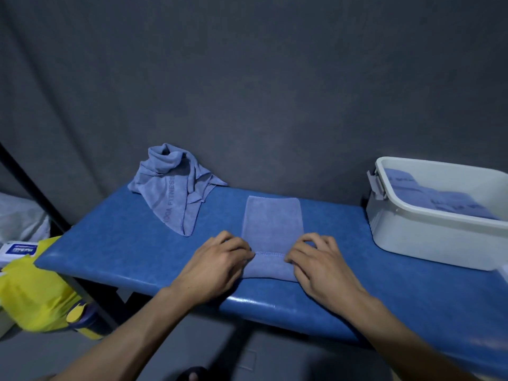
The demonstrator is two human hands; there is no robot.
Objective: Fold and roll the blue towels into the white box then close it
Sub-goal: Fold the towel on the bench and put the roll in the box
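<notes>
I see one folded blue towel point(272, 218) lying flat as a long strip, its near end rolled. A crumpled towel point(176, 188) sits far left. The white box point(428, 229) stands open at right, with rolled towels point(439, 199) inside.

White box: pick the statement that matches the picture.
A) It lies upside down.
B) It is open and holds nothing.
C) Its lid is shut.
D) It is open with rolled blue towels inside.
D: the white box stands upright with no lid on it, and rolled blue towels lie inside.
</notes>
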